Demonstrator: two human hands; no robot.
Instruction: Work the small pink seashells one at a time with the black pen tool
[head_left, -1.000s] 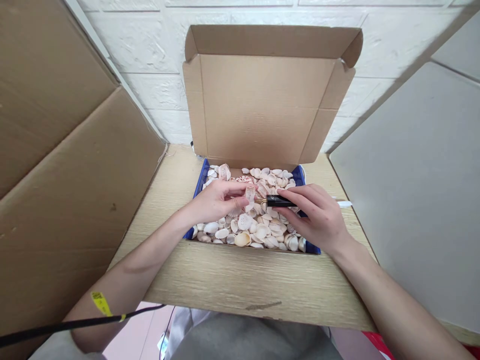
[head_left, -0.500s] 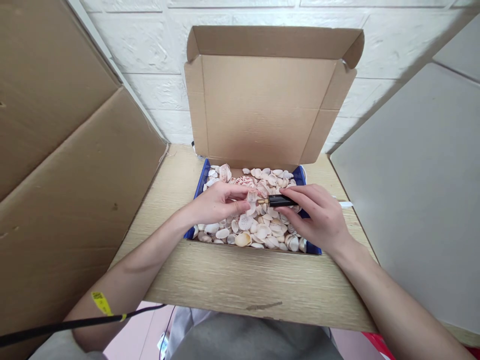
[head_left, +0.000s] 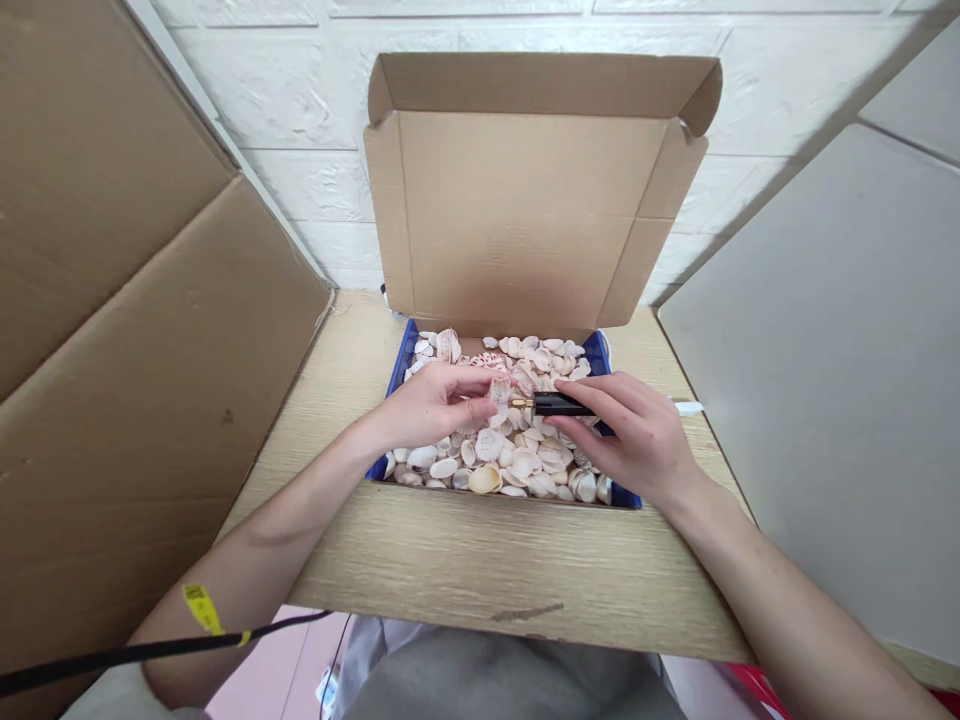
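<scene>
Between the thumb and fingers of my left hand (head_left: 439, 405) a pale seashell (head_left: 499, 398) is pinched on edge, above the box. My right hand (head_left: 630, 425) is closed round a black mini hand drill (head_left: 559, 403) with a brass-coloured chuck. The drill lies level and points left. Its thin tip reaches to the shell's right face; whether it has gone into the shell is too small to tell. Beneath both hands, many loose seashells (head_left: 487, 478) in white, cream and pink fill the shallow cardboard box (head_left: 397, 375) with blue sides.
The box's raised lid (head_left: 532, 210) leans toward the white brick wall (head_left: 292, 100). A large cardboard panel (head_left: 150, 380) stands on the left, a pale grey panel (head_left: 840, 380) on the right. A black cable (head_left: 150, 648) with a yellow tag crosses my left forearm. The wooden tabletop (head_left: 480, 560) ends close to my lap.
The view has shifted very slightly. The shell in my left hand has turned or tilted a little, and the drill tip stays at its right face.
</scene>
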